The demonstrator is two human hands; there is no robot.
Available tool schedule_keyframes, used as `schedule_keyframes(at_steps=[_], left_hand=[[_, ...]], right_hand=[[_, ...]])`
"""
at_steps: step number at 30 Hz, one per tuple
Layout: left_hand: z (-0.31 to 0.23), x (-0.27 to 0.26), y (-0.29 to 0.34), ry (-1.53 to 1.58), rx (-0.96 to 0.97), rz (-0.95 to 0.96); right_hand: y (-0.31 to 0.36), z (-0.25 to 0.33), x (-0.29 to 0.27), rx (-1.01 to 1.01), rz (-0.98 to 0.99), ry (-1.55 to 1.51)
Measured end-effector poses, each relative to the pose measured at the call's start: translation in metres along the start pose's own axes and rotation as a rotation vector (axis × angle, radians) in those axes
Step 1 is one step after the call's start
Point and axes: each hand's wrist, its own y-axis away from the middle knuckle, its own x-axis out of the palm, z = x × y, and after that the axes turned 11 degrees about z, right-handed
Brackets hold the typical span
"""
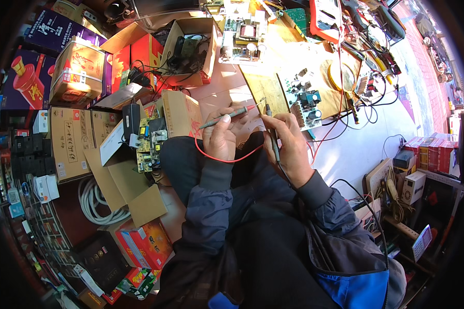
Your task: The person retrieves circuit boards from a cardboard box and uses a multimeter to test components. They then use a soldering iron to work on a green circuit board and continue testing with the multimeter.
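Note:
My left hand (pixel 220 138) is closed on a grey test probe (pixel 237 112) with a red front end and a red lead. The probe lies slantwise, its thin tip pointing up and to the right. In my right hand (pixel 290 147) is a second test probe (pixel 273 135), dark, held nearly upright with a black lead. The two tips come close together above the edge of the wooden board (pixel 266 85); whether they touch something small there I cannot tell. Just right of them sits a circuit board (pixel 307 103) with black and silver parts.
A red-edged meter (pixel 326 20) and several tools lie at the far right. Another circuit board (pixel 244 36) stands in bright sun. On the left are a carton of cables (pixel 211 56), a yellowish circuit board (pixel 150 141), stacked boxes (pixel 69 139) and a coiled white hose (pixel 90 206).

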Motion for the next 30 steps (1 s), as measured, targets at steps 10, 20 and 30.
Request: schedule_keyframes(at_steps=[10, 20, 30], left_hand=[[0.001, -0.001, 0.0, 0.024, 0.005, -0.002], [0.002, -0.002, 0.0, 0.012, 0.0, -0.012], [-0.003, 0.009, 0.002, 0.076, -0.038, 0.012]], right_hand=[[0.0, -0.001, 0.001, 0.002, -0.008, -0.014], [0.0, -0.002, 0.002, 0.006, -0.008, -0.015], [-0.002, 0.001, 0.001, 0.022, 0.0, -0.016]])
